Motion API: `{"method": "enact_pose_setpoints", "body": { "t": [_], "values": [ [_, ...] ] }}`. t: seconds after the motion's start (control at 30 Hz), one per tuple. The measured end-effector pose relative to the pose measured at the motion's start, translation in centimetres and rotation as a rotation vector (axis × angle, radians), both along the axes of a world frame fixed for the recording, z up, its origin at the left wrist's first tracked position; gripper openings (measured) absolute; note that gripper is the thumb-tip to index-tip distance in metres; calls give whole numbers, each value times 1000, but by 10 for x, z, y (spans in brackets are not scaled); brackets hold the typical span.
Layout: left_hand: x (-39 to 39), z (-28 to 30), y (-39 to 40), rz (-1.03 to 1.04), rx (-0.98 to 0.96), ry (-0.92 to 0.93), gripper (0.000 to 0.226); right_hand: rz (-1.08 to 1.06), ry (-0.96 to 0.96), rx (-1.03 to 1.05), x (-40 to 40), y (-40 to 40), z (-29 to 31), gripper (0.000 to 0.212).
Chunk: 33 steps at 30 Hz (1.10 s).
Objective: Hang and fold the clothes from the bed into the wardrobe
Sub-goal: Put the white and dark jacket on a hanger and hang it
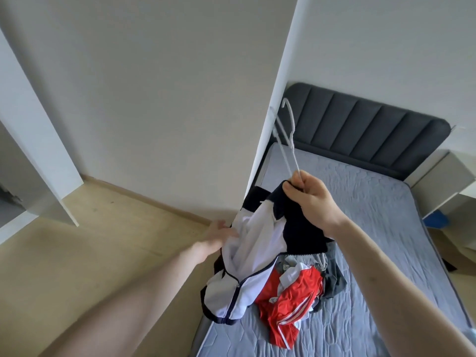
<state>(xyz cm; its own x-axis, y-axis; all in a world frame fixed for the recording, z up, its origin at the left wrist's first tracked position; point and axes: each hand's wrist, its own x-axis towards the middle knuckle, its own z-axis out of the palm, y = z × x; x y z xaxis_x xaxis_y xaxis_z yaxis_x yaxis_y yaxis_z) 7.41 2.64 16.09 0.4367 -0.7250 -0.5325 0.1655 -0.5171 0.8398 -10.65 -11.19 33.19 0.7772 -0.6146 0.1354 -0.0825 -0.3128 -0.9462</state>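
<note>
A white wire hanger (288,140) and a navy-and-white zip jacket (257,253) are pinched together in the raised right hand (313,199). The jacket's white lining is touched by the left hand (219,237), its grip released, above the grey quilted bed (386,240)

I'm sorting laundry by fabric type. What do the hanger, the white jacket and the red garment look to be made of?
Hanger: thin white rod, probably coated wire or plastic. White jacket with navy trim: smooth, faintly shiny synthetic, like tracksuit polyester, judging by its soft sheen and zip. Red garment: also slick sportswear fabric, with white stripes.
</note>
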Motion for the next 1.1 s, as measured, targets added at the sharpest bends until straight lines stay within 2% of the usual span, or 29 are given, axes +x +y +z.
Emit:
{"method": "enact_pose_setpoints", "body": {
  "t": [0.07,0.13,0.23,0.27,0.33,0.4,0.5,0.67,0.77,0.9,0.97,1.1],
  "values": [
    [8,6,-15,31,-7,-61,108,32,37,-24,0,2,-1,38],
    [14,6,-27,15,20,-43,100,68,65,-49,-1,1,3,39],
    [21,6,-34,-175,95,129,29,95,117,-112,-8,-5,13,38],
    [19,3,-33,-228,130,149,27,100,130,-136,-10,-7,15,39],
    [14,-10,-29,-241,220,149,54,97,149,-176,-14,-11,17,41],
    [3,-19,-26,-236,242,203,68,92,168,-207,-16,-12,19,43],
    [-6,-16,-28,-226,140,112,60,82,192,-236,-21,-19,21,43],
    [23,22,-33,34,-103,82,23,13,281,-319,-48,-43,15,45],
    [45,57,-29,61,-260,-128,14,-41,366,-391,-62,-53,6,48],
    [65,109,-28,149,-385,-441,39,-142,487,-492,-78,-60,-3,40],
    [73,131,-31,205,-411,-495,46,-171,520,-550,-81,-57,-3,31],
    [87,164,-38,229,-423,-595,47,-179,434,-534,-79,-44,5,26]
  ]
}}
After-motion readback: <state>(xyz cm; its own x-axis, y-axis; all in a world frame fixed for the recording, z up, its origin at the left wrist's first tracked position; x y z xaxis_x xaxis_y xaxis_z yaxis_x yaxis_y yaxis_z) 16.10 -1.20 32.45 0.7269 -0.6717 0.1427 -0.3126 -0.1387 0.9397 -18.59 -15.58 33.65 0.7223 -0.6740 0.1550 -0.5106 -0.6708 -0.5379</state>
